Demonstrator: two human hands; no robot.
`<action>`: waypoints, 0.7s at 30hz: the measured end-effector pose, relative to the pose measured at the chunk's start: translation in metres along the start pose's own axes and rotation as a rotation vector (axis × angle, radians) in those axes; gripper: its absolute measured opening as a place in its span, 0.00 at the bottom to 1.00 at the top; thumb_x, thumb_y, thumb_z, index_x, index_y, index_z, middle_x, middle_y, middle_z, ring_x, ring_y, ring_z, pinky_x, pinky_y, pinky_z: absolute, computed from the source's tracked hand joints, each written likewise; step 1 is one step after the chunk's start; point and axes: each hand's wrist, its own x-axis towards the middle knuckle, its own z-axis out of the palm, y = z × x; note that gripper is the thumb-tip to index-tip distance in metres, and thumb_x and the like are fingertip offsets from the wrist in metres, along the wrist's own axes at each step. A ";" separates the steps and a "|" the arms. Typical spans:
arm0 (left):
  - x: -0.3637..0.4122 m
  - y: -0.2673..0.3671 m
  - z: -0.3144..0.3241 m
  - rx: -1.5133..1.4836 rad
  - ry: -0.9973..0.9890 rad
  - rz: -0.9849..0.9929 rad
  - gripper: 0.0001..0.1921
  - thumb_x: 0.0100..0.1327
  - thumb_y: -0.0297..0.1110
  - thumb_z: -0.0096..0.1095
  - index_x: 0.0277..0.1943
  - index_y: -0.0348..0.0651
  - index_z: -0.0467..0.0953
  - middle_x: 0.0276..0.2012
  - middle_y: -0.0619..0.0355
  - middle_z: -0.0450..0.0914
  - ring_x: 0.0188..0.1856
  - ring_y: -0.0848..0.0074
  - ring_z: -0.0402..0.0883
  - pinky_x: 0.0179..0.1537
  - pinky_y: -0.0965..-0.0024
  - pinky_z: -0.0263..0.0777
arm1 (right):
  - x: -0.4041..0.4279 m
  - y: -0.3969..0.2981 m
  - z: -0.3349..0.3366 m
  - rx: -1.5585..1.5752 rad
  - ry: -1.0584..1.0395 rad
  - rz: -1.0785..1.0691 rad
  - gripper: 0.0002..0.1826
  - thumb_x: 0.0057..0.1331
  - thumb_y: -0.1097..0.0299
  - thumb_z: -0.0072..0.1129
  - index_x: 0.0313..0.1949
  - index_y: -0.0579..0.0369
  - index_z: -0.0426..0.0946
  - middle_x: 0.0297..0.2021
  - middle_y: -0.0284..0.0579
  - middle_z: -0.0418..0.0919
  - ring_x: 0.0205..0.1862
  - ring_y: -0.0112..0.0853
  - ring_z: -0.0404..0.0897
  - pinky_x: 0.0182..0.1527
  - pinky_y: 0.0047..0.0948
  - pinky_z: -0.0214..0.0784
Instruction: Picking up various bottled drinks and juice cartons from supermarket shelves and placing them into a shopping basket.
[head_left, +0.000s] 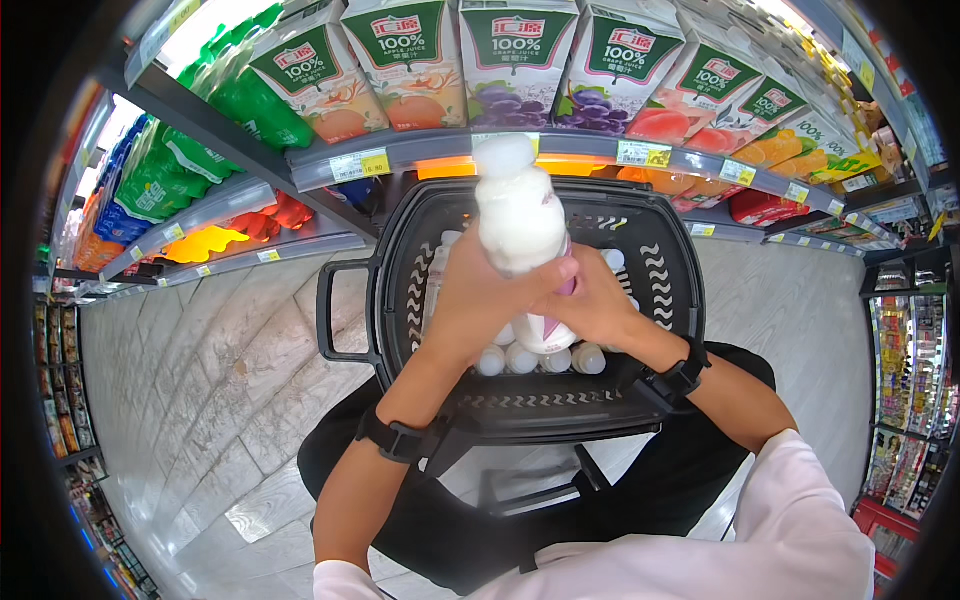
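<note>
Both my hands are around a white plastic bottle (523, 217) with a white cap and purple label markings. My left hand (476, 296) grips it from the left, its thumb lying across the front. My right hand (596, 300) wraps the other side, lower down. Between them the hands hide the bottle's middle. It is held above a black plastic shopping basket (540, 412), cap towards the shelf. Inside the basket stand several white-capped bottles (523, 358), partly covered by my hands and wrists.
Juice cartons (517, 67) line the shelf (574, 148) just beyond the basket. Green drink bottles (259, 109) fill the shelf bay to the left. The basket's handle (325, 315) sticks out left over the tiled floor (225, 375). My legs (352, 450) flank the basket.
</note>
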 end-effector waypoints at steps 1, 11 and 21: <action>-0.001 0.002 -0.001 -0.009 -0.013 -0.056 0.27 0.55 0.29 0.79 0.55 0.35 0.74 0.45 0.56 0.83 0.46 0.77 0.82 0.50 0.69 0.78 | -0.002 -0.006 0.000 -0.053 0.018 -0.025 0.26 0.59 0.60 0.73 0.53 0.61 0.78 0.42 0.48 0.85 0.43 0.31 0.84 0.47 0.33 0.76; -0.001 0.001 -0.003 -0.043 -0.018 -0.089 0.21 0.53 0.29 0.79 0.49 0.36 0.80 0.42 0.58 0.85 0.41 0.79 0.83 0.44 0.72 0.79 | -0.006 -0.007 0.000 -0.087 0.033 -0.164 0.26 0.57 0.59 0.75 0.50 0.60 0.79 0.39 0.50 0.86 0.40 0.37 0.86 0.45 0.35 0.76; 0.008 -0.009 -0.015 0.164 0.104 -0.129 0.26 0.65 0.31 0.69 0.63 0.37 0.68 0.53 0.55 0.79 0.55 0.75 0.77 0.56 0.70 0.71 | 0.000 0.013 0.004 0.084 -0.112 0.360 0.30 0.61 0.46 0.70 0.48 0.62 0.80 0.38 0.44 0.85 0.39 0.28 0.83 0.39 0.30 0.74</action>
